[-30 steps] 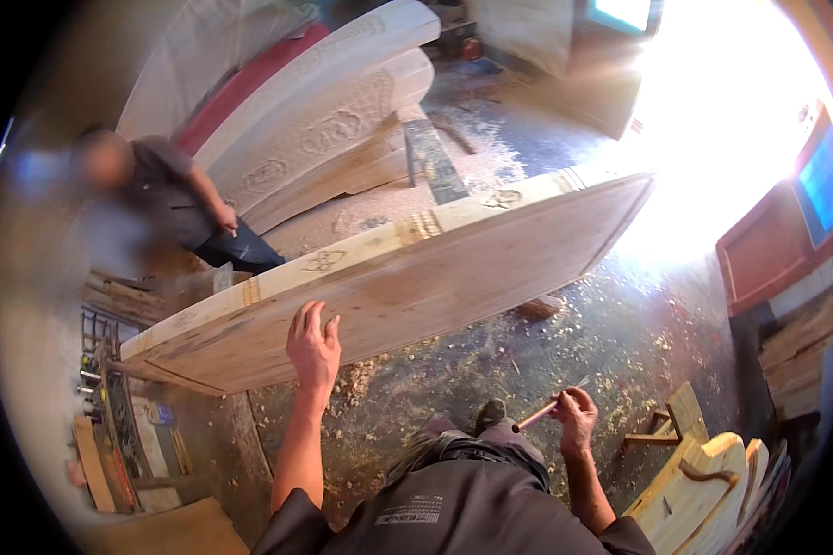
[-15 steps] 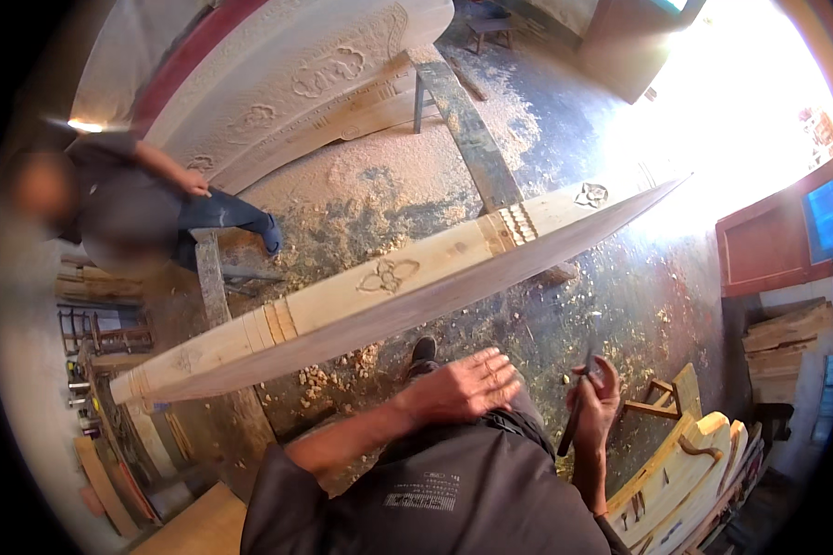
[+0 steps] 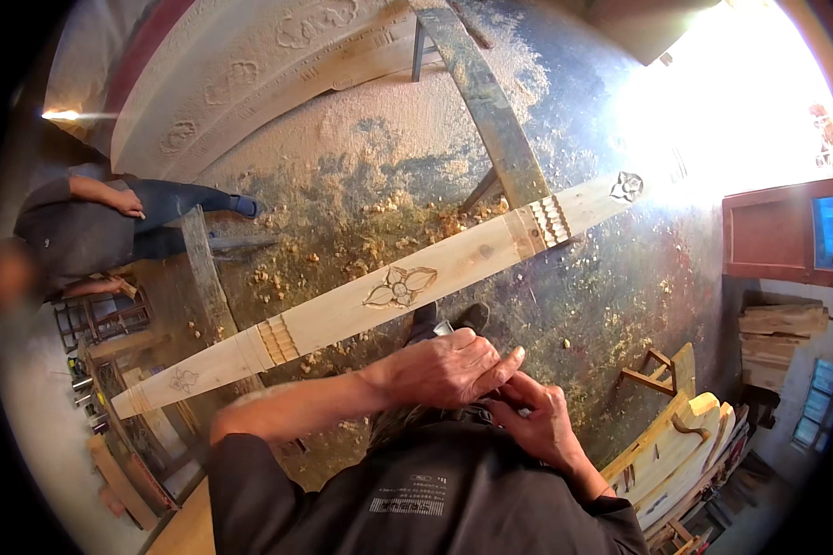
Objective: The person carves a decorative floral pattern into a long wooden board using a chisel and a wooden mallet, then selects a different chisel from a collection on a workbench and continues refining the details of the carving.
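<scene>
My left hand (image 3: 449, 372) is closed in front of my waist, and the pale metal end of a chisel (image 3: 443, 328) sticks out past its fingers. My right hand (image 3: 539, 421) is beside it with curled fingers close to the left thumb; what those fingers hold is hidden. Beyond both hands lies a long, tapering pale wooden beam (image 3: 477, 264). Carved flowers (image 3: 401, 288) and ribbed bands (image 3: 278, 340) decorate its upper face.
Trestles (image 3: 486, 111) support the beam over a floor scattered with wood chips. A person (image 3: 83, 217) sits at the left. Large carved panels (image 3: 278, 83) stand behind. At lower right are a small wooden stool (image 3: 680, 370) and a bench (image 3: 662, 453) with tools.
My right hand, earlier out to the right with a slim dark tool, has come in beside my left. The left hand has closed on the chisel. The view has shifted.
</scene>
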Available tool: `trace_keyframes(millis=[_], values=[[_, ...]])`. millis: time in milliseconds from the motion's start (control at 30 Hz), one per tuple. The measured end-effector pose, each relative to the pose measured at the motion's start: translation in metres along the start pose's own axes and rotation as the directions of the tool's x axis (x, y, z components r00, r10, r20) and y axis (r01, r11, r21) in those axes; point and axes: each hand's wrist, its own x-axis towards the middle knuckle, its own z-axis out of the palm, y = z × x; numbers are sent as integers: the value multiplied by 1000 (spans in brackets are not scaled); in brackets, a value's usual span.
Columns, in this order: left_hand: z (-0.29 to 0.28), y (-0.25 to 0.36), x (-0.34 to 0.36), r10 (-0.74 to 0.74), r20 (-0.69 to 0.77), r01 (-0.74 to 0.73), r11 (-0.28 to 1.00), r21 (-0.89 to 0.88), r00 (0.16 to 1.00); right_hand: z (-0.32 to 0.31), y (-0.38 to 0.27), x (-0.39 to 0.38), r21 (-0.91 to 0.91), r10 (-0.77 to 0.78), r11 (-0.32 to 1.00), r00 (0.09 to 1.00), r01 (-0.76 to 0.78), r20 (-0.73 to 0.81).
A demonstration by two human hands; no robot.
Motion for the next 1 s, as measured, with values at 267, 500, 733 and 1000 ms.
trace_keyframes(millis=[267, 500, 733, 1000], values=[[18, -39, 8, 68, -146, -80, 994, -76, 987, -34, -16, -32, -375, -178, 917, 980, 134, -84], [34, -33, 19, 101, -260, -156, 968, -198, 960, -27, -9, -19, -291, -187, 947, 970, 136, -154], [33, -35, 18, 114, -275, -188, 947, -260, 955, -39, -11, -14, -297, -142, 949, 983, 103, -113], [29, -44, 30, 86, -350, -143, 980, -141, 933, -62, -35, -1, -541, -293, 811, 955, 225, -41]])
